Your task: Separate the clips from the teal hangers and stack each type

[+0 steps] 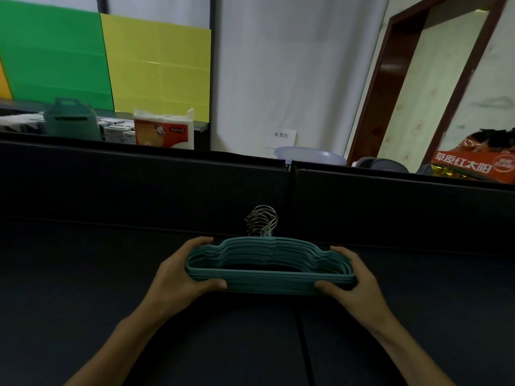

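A stack of several teal hangers [269, 277] lies flat on the dark table [83, 288], their metal hooks [263, 221] bunched together and pointing away from me. My left hand [184, 274] grips the stack's left end, thumb on the near bar and fingers curled over the far edge. At the right end, my right hand [354, 277] grips the stack the same way. No clips show on the hangers or on the table.
A low dark partition [167, 185] runs across the table's far side just behind the hooks. Beyond it stand a teal carrier [71, 121], a tissue pack [164, 130], a pale basin [309, 156] and a red box [473, 165].
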### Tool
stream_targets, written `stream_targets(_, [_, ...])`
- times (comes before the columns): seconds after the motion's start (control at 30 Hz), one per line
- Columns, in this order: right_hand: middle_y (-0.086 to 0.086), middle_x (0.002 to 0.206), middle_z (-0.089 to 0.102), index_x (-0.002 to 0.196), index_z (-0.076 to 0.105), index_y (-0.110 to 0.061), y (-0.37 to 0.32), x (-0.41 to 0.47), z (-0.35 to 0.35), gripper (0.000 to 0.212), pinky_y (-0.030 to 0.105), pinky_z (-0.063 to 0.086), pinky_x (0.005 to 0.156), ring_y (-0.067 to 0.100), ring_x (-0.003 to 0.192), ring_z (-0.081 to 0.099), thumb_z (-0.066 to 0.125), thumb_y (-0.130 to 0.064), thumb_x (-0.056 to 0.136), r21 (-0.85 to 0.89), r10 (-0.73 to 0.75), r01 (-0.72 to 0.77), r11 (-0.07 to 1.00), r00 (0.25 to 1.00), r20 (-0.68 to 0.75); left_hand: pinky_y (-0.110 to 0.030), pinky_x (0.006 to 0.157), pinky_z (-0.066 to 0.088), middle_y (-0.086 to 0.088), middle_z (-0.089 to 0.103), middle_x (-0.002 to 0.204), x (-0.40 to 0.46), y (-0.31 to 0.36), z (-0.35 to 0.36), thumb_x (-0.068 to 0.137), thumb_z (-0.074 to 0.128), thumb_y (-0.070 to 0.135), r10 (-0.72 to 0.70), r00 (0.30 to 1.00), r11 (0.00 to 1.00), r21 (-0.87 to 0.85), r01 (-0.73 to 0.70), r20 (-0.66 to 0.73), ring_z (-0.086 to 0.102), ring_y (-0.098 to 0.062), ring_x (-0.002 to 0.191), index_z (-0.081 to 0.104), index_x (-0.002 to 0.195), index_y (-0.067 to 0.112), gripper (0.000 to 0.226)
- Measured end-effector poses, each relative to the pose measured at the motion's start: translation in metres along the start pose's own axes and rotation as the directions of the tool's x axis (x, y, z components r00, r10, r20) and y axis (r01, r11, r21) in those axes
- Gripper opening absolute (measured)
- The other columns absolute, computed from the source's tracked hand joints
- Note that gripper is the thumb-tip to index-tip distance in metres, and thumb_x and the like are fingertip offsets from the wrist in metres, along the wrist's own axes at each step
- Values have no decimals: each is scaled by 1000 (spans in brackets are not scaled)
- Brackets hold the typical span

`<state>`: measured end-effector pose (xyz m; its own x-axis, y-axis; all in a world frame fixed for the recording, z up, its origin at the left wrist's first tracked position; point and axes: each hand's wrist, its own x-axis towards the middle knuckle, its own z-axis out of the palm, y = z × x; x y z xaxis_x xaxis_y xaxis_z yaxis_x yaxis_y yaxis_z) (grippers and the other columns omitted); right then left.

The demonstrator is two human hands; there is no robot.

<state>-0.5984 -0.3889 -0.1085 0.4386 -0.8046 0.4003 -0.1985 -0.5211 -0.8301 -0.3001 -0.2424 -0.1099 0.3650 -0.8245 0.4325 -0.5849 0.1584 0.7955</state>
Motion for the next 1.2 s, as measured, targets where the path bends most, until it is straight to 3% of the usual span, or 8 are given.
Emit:
stream_targets(0.1, [-18, 109, 63, 121, 52, -29, 1, 2, 2, 68, 17, 50, 82, 1, 101, 61, 82, -31, 60, -6, -4, 4, 1000, 1000, -14, -15, 80, 50, 13, 64, 106, 2, -1, 1, 49, 83, 47, 16, 1000, 1000, 15, -16, -9, 60, 4, 96, 54, 118, 37, 75])
stream_targets(0.27, [-20, 110, 62, 121, 52, -27, -1, 2, 3, 68, 15, 49, 81, 1, 101, 61, 83, -36, 61, -10, -10, 10, 1000, 1000, -14, -15, 78, 51, 12, 65, 103, 5, -1, 1, 51, 83, 46, 25, 1000, 1000, 17, -25, -11, 61, 4, 94, 55, 114, 35, 70])
stream_targets(0.43, [-25, 110, 60, 123, 51, -30, -4, 0, 2, 72, 10, 46, 79, -2, 103, 59, 83, -38, 60, -20, 3, -3, 1000, 1000, -8, -21, 81, 51, 16, 63, 105, 5, -2, -1, 48, 77, 62, 23, 1000, 999, 22, -23, 12, 61, 3, 95, 54, 116, 36, 77])
stream_targets(0.57, [-19, 108, 63, 124, 50, -30, -4, -1, -1, 78, 8, 46, 79, -5, 101, 58, 86, -30, 54, -55, 14, -13, 998, 1000, 12, -15, 81, 50, 17, 63, 105, 4, -3, -4, 46, 80, 62, 29, 999, 999, 40, -30, 39, 60, 6, 96, 53, 119, 37, 81])
stream_targets(0.7, [-21, 105, 64, 120, 53, -27, -6, 2, -1, 75, 10, 47, 78, -2, 98, 61, 87, -27, 53, -43, 6, -6, 999, 1000, 1, -9, 77, 48, 14, 66, 100, 4, -3, -2, 50, 84, 45, 52, 999, 997, 48, -52, 9, 61, 7, 92, 56, 114, 31, 72])
stream_targets(0.87, [-17, 102, 65, 120, 52, -25, -6, 3, 1, 76, 13, 49, 78, 1, 97, 62, 87, -28, 53, -59, -2, 2, 998, 1000, 0, -8, 75, 47, 22, 63, 101, 12, -5, -3, 50, 80, 59, 84, 995, 994, 72, -87, 44, 60, 7, 92, 52, 106, 39, 66])
stream_targets(1.03, [-18, 107, 64, 124, 50, -29, -6, 2, -1, 78, 13, 48, 82, -2, 101, 60, 86, -33, 55, -84, -4, 5, 996, 1000, 11, -7, 75, 47, 14, 62, 105, 11, -6, -3, 54, 80, 49, 88, 994, 992, 82, -93, 62, 59, 6, 95, 49, 110, 42, 64])
stream_targets(1.2, [-22, 117, 56, 132, 43, -39, -19, 3, -11, 86, 11, 46, 83, -7, 105, 55, 84, -40, 56, -94, 56, -47, 994, 993, 102, -17, 81, 49, 19, 57, 112, 14, -1, -18, 48, 71, 73, -18, 983, 997, 71, 5, 181, 58, 4, 100, 47, 113, 52, 72])
